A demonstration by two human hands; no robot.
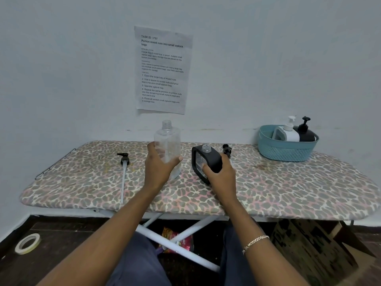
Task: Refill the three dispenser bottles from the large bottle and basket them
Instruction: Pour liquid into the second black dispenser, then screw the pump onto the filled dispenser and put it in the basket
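My left hand (pixel 159 165) grips the large clear bottle (pixel 168 139), which stands upright and uncapped on the ironing board (pixel 288 188). My right hand (pixel 219 172) holds a black-framed dispenser bottle (pixel 205 158) with its neck open, tilted slightly to the left. That bottle's black pump head (pixel 226 150) lies just behind my right hand. A long pump with a white tube (pixel 124 172) lies on the board to the left. At the back right, a teal basket (pixel 288 150) holds a white dispenser bottle (pixel 287 131) and a black dispenser bottle (pixel 305 131), both with pumps on.
A printed sheet (pixel 162 70) is taped to the wall behind the board. A roll of tape (pixel 27 243) lies on the dark floor at the left. Under the board are its white legs (pixel 179 244), a snack packet (pixel 175 239) and a cardboard box (pixel 313 250).
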